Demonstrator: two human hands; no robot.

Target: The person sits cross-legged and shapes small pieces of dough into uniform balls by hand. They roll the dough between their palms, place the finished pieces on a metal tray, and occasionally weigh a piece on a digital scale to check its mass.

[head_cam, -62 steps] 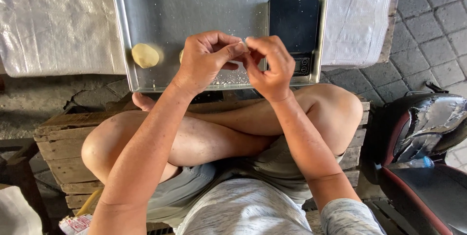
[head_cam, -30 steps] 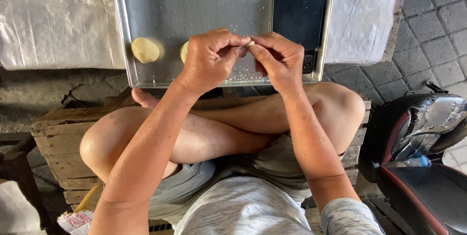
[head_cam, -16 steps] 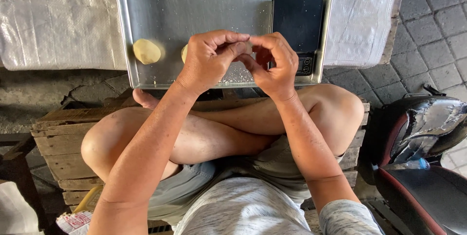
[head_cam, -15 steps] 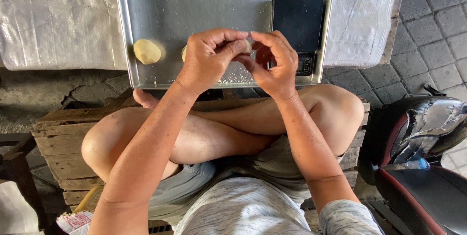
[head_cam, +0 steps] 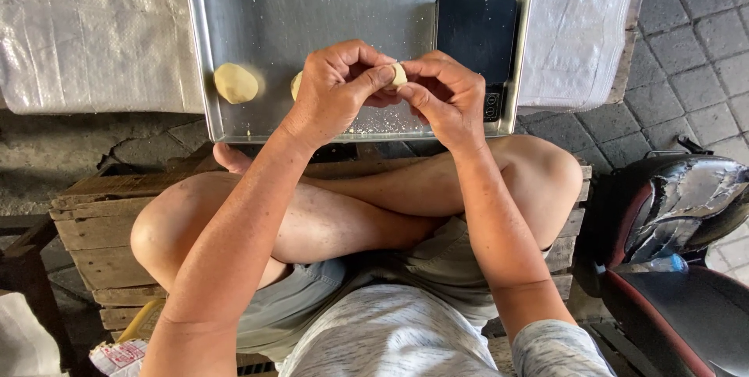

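On the metal tray (head_cam: 234, 3) lies one dough ball (head_cam: 236, 82); both hands pinch another.

Setting: grey paving-stone floor (head_cam: 694, 26) at 2 o'clock; wooden pallet seat (head_cam: 94, 229) at 8 o'clock; white woven sheeting (head_cam: 86, 26) at 10 o'clock; daylight.

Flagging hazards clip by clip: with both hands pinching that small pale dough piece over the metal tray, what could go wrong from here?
The small pale dough piece is gripped only by the fingertips of the left hand and right hand, so it may slip or tear. It is held beside the black digital scale, which crumbs could soil. A round dough ball sits near the edge of the shiny metal tray and might get nudged off.
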